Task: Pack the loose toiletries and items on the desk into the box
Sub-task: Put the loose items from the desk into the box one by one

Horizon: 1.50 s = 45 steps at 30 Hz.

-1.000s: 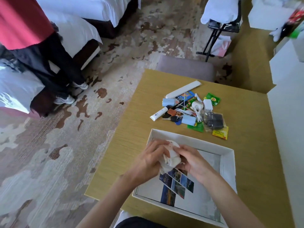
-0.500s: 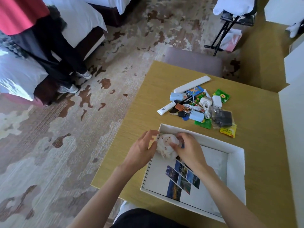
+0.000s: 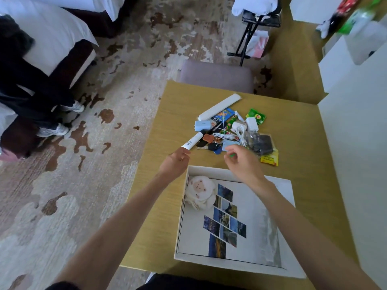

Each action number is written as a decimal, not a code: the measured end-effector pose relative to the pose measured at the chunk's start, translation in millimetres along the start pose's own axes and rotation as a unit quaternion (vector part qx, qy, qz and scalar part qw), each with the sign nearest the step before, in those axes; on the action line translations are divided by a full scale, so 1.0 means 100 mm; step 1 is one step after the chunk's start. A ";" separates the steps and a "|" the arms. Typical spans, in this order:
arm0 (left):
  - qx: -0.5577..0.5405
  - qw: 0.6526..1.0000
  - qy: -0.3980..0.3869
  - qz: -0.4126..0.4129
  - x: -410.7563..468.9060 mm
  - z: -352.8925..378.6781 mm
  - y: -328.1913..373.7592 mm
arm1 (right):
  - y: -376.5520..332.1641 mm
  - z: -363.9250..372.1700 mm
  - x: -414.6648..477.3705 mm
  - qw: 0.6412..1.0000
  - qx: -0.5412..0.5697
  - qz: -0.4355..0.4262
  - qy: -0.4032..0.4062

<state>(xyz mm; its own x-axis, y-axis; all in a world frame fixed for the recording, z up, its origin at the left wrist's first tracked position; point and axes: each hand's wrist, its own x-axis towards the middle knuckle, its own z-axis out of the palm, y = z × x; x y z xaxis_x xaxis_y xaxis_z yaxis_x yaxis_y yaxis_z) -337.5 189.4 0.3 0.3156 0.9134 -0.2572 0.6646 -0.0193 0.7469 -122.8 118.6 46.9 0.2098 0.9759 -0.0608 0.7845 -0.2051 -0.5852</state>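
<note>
A patterned beige and brown carpet (image 3: 83, 185) lies at nine o'clock, a white bed (image 3: 52, 32) at ten, a grey chair (image 3: 215, 76) at twelve.
</note>
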 end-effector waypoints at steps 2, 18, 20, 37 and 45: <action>0.030 1.000 -0.007 -0.004 0.18 0.05 -0.03 | 0.10 0.04 0.18 0.999 -0.039 0.019 -0.024; 0.264 0.960 -0.039 0.088 1.54 0.11 0.41 | 0.58 0.29 0.95 0.946 -0.300 0.068 -0.101; 0.309 0.943 -0.058 0.105 1.67 0.14 0.49 | 0.57 0.24 0.91 0.953 -0.285 0.065 -0.077; 0.169 0.944 0.012 0.285 1.06 -0.10 0.71 | 0.10 -0.51 -0.48 0.950 0.273 0.136 0.070; 0.114 0.941 -0.092 0.305 -0.50 -0.19 0.89 | 0.20 -0.61 -0.95 0.954 0.275 0.117 -0.008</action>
<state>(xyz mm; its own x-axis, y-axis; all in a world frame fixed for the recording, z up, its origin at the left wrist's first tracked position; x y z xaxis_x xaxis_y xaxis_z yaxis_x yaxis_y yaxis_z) -307.2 149.5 91.8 0.7831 0.6191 0.0588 0.4439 -0.6227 0.6444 -91.5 17.1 89.9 0.3289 0.9099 -0.2527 0.2910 -0.3522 -0.8895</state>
